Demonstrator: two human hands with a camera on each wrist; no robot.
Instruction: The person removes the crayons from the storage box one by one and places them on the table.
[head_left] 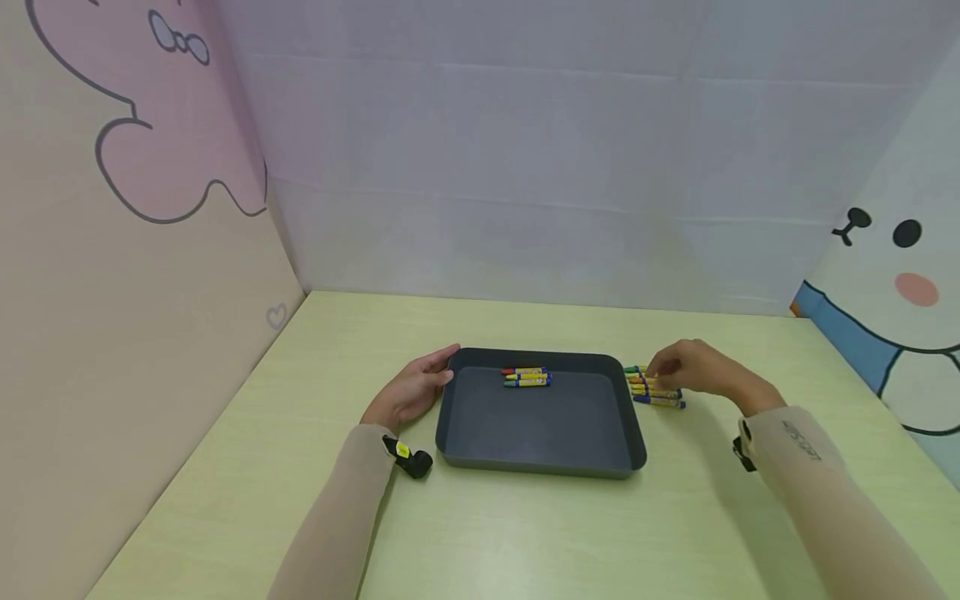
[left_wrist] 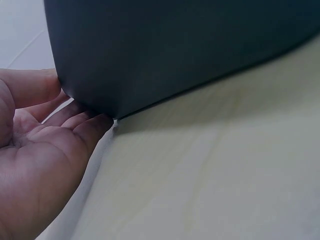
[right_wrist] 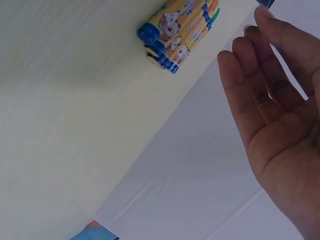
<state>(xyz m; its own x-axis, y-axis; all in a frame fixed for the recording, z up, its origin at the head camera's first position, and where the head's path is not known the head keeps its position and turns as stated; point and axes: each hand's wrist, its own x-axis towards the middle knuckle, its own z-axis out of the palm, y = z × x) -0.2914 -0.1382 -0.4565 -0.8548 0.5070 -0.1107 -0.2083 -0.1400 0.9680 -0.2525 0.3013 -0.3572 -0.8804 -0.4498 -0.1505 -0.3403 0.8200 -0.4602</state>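
Crayons (head_left: 655, 390) with yellow printed wrappers and blue ends were seen lying side by side in a small pile on the table (head_left: 525, 533), just right of the tray (head_left: 540, 467). Green, red and orange tips showed at the pile's left end. Three more crayons (head_left: 527, 377) of the same kind were lined up inside the tray, near its far wall. The tray was dark grey, shallow and rectangular with rounded corners.

The right hand (head_left: 690, 367) was held over the pile, its fingers (right_wrist: 250, 100) straight and loosely apart; nothing was gripped, and whether the fingertips touched the crayons could not be told. The left hand (head_left: 412, 390) was laid open against the tray's far left corner, palm toward the wall, with the fingers (left_wrist: 82, 120) touching its lower edge and the thumb resting at the rim.
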